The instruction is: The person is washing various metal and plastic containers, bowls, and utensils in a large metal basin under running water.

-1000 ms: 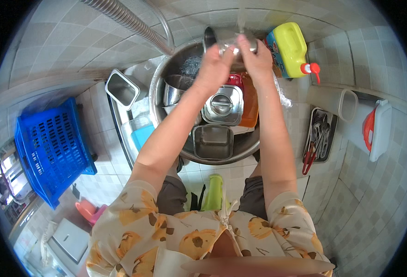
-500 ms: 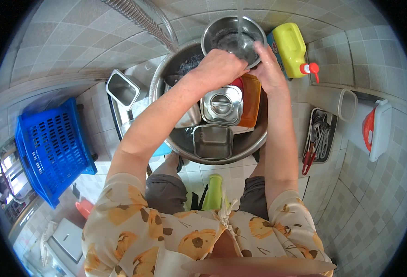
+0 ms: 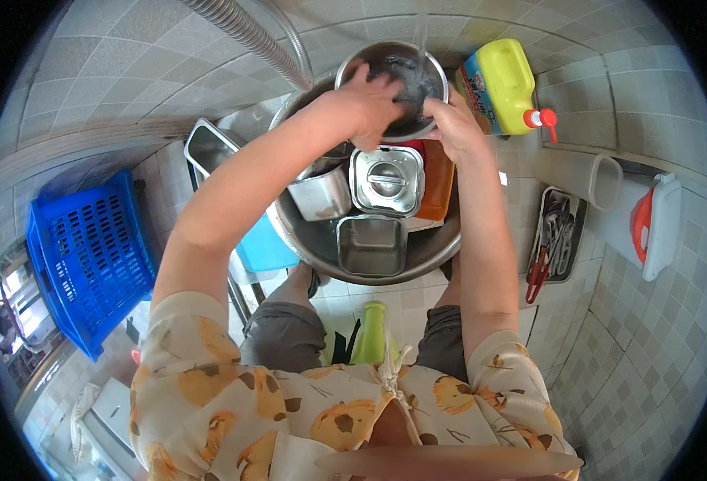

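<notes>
Under a thin stream of running water, a round metal bowl [image 3: 345,68] is tilted above the far rim of a large metal basin [image 3: 305,244]. My right hand [image 3: 457,124] grips the bowl's right rim, thumb inside and fingers beneath. Spread and a little blurred, the fingers of my left hand [image 3: 373,108] reach over the bowl's left side into its mouth. Below my hands, the basin holds a lidded square metal container [image 3: 385,196], an open metal container [image 3: 371,248], a metal pot [image 3: 321,196] and an orange container [image 3: 437,188].
A yellow jug with a red pump [image 3: 504,84] stands right of the bowl. Cutlery and red-handled tongs lie in a metal tray [image 3: 579,240] at right. Blue perforated baskets [image 3: 93,248] are at left, nearer a rectangular metal pan [image 3: 207,144]. A ribbed hose [image 3: 249,44] runs along the wall.
The bowl has shifted slightly left and nearer. My left hand has moved left, its fingers now spread over the bowl. My right hand has closed on the bowl's rim.
</notes>
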